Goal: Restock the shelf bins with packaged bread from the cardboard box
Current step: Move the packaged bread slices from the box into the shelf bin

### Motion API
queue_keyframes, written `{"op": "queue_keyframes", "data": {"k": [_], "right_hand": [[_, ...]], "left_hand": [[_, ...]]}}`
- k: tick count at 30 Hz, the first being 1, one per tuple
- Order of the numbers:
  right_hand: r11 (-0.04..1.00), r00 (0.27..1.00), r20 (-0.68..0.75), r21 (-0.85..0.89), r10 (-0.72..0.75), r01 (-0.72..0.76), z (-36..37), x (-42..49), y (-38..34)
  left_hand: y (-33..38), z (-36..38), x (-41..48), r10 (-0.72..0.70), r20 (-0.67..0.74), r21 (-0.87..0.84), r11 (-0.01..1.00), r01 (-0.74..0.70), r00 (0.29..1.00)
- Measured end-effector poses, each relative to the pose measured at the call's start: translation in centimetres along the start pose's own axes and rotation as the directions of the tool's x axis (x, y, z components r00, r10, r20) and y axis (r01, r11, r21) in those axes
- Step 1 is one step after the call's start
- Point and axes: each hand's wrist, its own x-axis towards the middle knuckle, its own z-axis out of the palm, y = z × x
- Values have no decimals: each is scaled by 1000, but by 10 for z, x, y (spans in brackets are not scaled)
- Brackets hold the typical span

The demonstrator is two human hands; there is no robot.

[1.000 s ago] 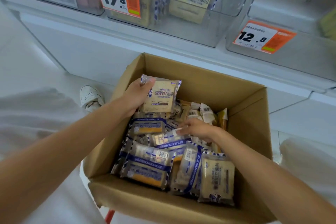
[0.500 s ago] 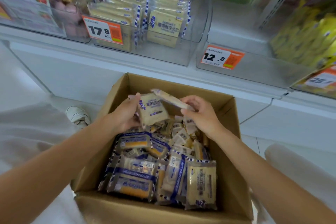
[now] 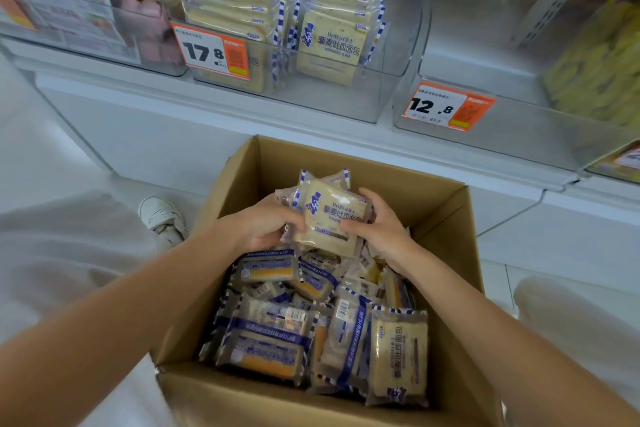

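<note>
Shelf bin (image 3: pixel 346 104) holds bread (image 3: pixel 329 48); over the full cardboard box (image 3: pixel 450 253), left hand (image 3: pixel 263 225) and right hand (image 3: pixel 381 229) clasp packs (image 3: pixel 329 218).

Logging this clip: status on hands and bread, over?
Left hand and right hand grip bread packs over cardboard box. Matching shelf bin ahead, part full. Nothing blocking.

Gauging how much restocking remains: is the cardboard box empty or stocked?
Far from empty: bread packets heap inside the cardboard box, hiding its floor; left hand and right hand grip more above.
</note>
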Motion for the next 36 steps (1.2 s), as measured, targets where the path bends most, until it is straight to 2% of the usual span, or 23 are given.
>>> {"op": "queue_keyframes", "data": {"k": [2,6,11,15,17,19,21,24,26,28,30,32,34,36], "right_hand": [[997,998,8,-42,-59,59,2,-1,-3],[980,993,-6,-159,-120,117,4,-11,-10],[916,970,-62,-348,-235,200,-8,-26,-42],[858,897,-112,-364,-427,363,-10,-34,-92],[768,845,-69,-462,-531,445,-15,-34,-128],[638,776,-80,-625,-626,450,-22,-31,-163],[560,668,-150,-692,-729,456,-28,-26,-194],[463,515,-197,-758,-834,459,-36,-6,-229],[421,485,-193,-804,-853,421,-42,16,-243],[430,534,-190,-823,-824,371,-46,44,-246],[488,675,-180,-820,-716,299,-47,74,-241],[479,799,-137,-853,-585,205,-44,99,-238],[466,847,-113,-868,-520,170,-41,115,-237],[484,866,-91,-855,-492,185,-40,123,-239]], "left_hand": [[1,2,-1,33,8,28,999,-33,999],[12,1,-2,88,-84,144,987,-76,993],[47,1,-29,191,65,300,932,-202,979],[89,0,-47,321,25,360,881,-308,947],[117,-1,-55,390,-8,376,855,-358,921],[148,-1,-61,496,-89,427,803,-417,864],[179,0,-63,642,-146,519,698,-494,753],[226,1,-59,783,-128,599,550,-582,609],[249,-2,-45,818,-105,636,492,-594,565],[263,-11,-22,814,-92,720,452,-527,574],[268,-27,5,756,-84,844,401,-357,649],[269,-44,28,682,-47,937,283,-204,730],[273,-54,41,638,-7,964,208,-164,770],[280,-57,45,594,13,970,189,-156,805]]}}
